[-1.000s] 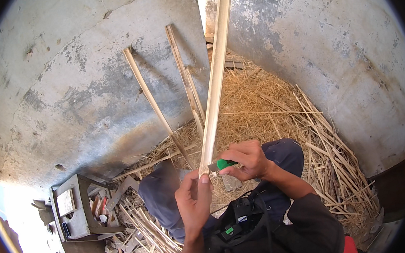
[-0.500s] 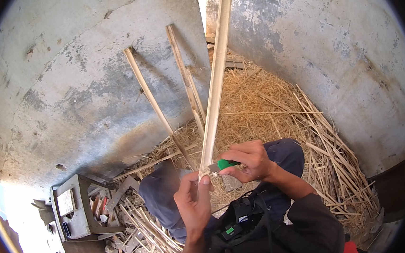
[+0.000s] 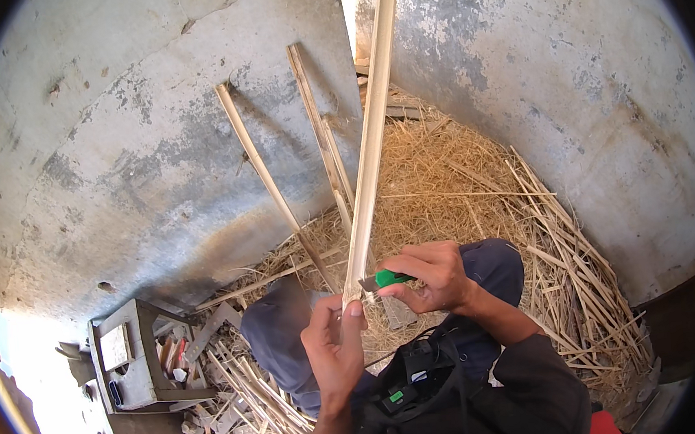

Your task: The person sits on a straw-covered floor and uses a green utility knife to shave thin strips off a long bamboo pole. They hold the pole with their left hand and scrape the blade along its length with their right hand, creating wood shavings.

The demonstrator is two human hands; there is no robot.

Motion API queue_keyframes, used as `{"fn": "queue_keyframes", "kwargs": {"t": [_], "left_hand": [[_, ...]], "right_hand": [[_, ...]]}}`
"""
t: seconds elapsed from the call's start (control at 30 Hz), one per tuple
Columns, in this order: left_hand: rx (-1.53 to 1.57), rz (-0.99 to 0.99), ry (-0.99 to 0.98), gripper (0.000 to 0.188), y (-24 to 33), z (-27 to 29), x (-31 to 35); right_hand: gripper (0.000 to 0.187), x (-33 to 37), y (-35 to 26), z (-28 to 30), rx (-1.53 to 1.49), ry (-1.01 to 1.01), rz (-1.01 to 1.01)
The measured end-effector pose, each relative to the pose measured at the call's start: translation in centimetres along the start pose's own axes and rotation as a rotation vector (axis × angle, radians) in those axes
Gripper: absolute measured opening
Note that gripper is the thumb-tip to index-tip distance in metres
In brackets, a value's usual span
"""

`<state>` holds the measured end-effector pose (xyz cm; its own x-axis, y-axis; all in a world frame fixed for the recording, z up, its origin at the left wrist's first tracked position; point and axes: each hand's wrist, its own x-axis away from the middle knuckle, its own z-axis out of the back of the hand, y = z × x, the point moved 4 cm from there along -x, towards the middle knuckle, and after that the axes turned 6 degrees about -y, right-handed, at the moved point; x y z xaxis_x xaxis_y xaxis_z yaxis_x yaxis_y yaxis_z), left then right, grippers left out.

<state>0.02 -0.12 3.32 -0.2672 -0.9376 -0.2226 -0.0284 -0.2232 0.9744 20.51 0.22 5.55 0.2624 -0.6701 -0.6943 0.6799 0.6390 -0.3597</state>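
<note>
A long, pale split bamboo strip (image 3: 371, 142), slightly hollow along its face, rises from my lap past the top of the view. My left hand (image 3: 333, 344) pinches its lower end between thumb and fingers. My right hand (image 3: 434, 277) is closed around a green-handled utility knife (image 3: 391, 277). The short blade points left and meets the strip's edge just above my left thumb. Small pale shavings cling where blade and strip come together. My fingers partly cover the knife's handle.
Several bamboo poles (image 3: 267, 174) lean on the worn left wall (image 3: 138, 152). Fine shavings (image 3: 442, 169) cover the floor ahead, with thin strips (image 3: 590, 296) heaped along the right. A small wooden stool (image 3: 142, 355) lies at left beside scraps and more strips (image 3: 255, 391).
Almost nothing differs. Both hands stay at the strip's lower end with the blade against it; the whole view has shifted very slightly.
</note>
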Motion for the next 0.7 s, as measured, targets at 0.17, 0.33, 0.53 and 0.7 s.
{"fn": "queue_keyframes", "kwargs": {"t": [0.17,0.33,0.53,0.7], "left_hand": [[-0.007,-0.008,-0.011,0.014,-0.66,0.24,0.05],[0.066,0.027,-0.029,0.016,-0.71,0.3,-0.01],[0.086,0.066,-0.067,0.016,-0.9,0.69,0.16],[-0.083,0.045,0.052,0.013,-0.41,0.58,0.56]], "right_hand": [[0.031,0.14,-0.17,-0.05,0.052,0.01,-0.014],[0.032,0.36,-0.22,-0.2,0.113,0.033,-0.004],[0.033,0.38,-0.54,0.03,0.175,0.046,0.019],[0.032,0.37,-0.63,-0.2,0.178,0.056,0.011]]}}
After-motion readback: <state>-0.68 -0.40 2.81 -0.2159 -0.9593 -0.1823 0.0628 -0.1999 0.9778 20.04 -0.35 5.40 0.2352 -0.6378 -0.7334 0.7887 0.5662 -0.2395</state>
